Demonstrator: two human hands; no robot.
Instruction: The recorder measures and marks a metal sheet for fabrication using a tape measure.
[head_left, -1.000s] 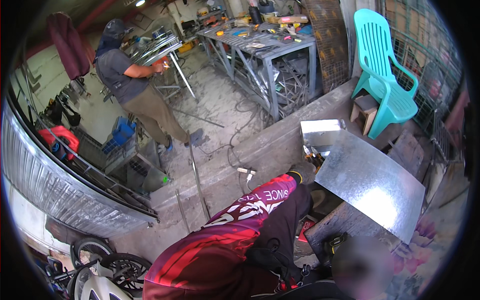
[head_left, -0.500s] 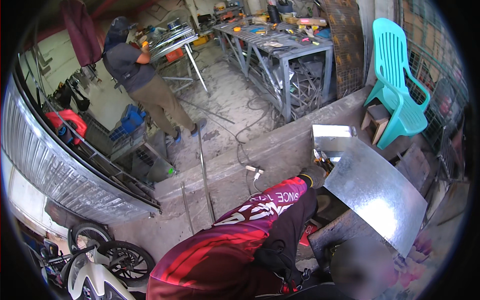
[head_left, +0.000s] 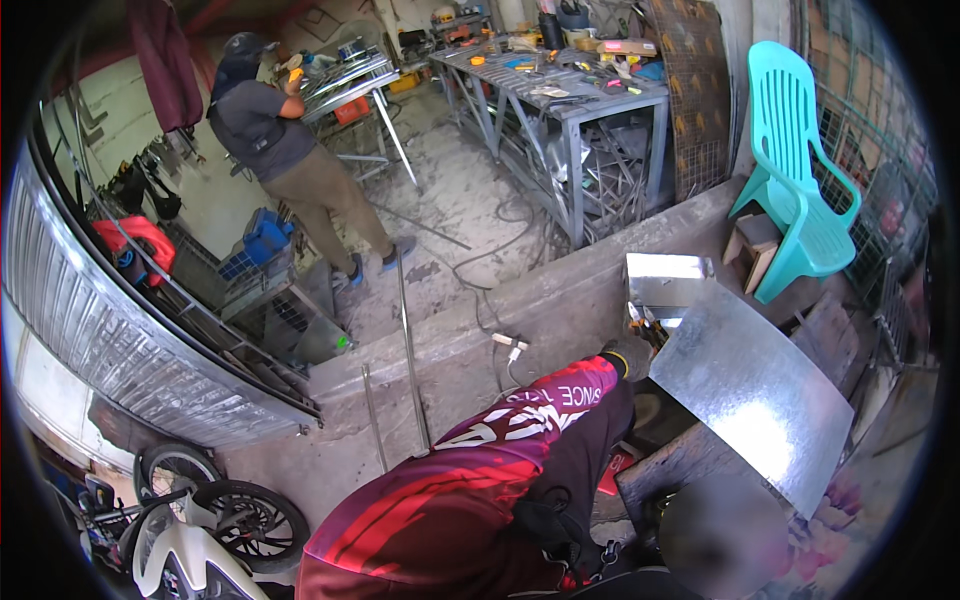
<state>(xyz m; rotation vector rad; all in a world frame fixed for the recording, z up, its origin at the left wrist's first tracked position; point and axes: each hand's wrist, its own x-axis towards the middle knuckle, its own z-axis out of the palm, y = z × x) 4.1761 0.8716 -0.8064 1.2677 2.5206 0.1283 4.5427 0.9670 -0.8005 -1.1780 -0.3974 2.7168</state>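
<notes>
A red and maroon sleeve with white lettering runs up from the lower edge to my left hand (head_left: 630, 358), which wears a grey glove. The hand is against the left corner of a large shiny metal sheet (head_left: 750, 385). Its fingers are hidden, so whether it grips the sheet does not show. Just beyond the glove lie hand tools (head_left: 646, 322) with orange and black handles, like pliers or snips. Behind them is a smaller bent piece of bright sheet metal (head_left: 668, 266). A dark board (head_left: 665, 465) sits below the large sheet. My right hand is out of view.
A green plastic chair (head_left: 795, 170) stands right, behind the sheet. A concrete ledge (head_left: 560, 285) crosses the middle, with a cable and metal bars (head_left: 410, 350). Beyond are a cluttered steel workbench (head_left: 570, 110) and a person (head_left: 270, 140). A white motorcycle (head_left: 185, 550) is lower left.
My left hand and the metal sheet hold nearly the same place, while the sleeve shifts slightly. The person in the background raises a hand with a small orange thing.
</notes>
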